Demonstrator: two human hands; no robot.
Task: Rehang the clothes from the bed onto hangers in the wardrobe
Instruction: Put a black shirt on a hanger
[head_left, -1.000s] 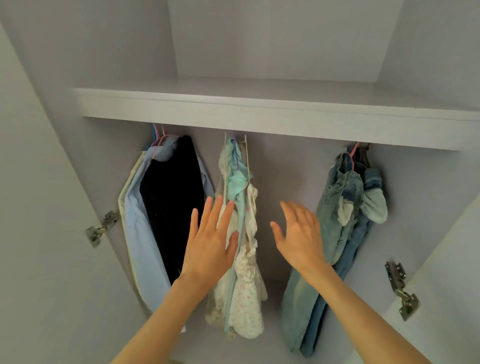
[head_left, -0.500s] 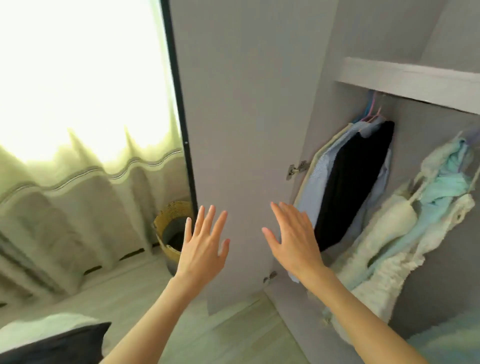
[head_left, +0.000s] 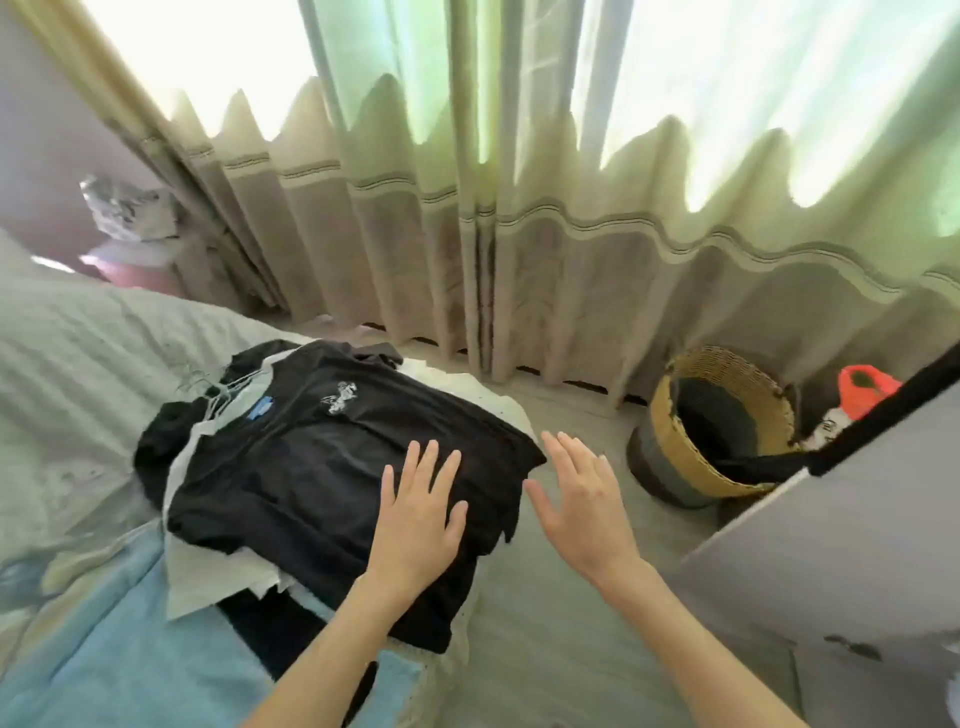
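A pile of clothes lies on the bed (head_left: 78, 364), topped by a black T-shirt (head_left: 311, 467) with a small white print and a blue neck label. White and pale garments (head_left: 208, 577) stick out beneath it, and thin white hangers (head_left: 218, 389) lie at its collar end. My left hand (head_left: 415, 519) hovers over the shirt's near right part, fingers straight and spread, holding nothing. My right hand (head_left: 582, 509) is held flat just past the shirt's right edge, over the floor, also holding nothing.
A light blue blanket (head_left: 104, 649) covers the bed's near end. Long beige curtains (head_left: 519, 234) hang across the window behind. A woven basket (head_left: 670, 457) stands on the floor to the right, beside an orange-capped bottle (head_left: 862, 389). The wardrobe door (head_left: 857, 545) juts in at right.
The view has swung left from the wardrobe's hanging clothes, past its open door, to the bed. Both hands stay raised and flat, now over the black T-shirt pile.
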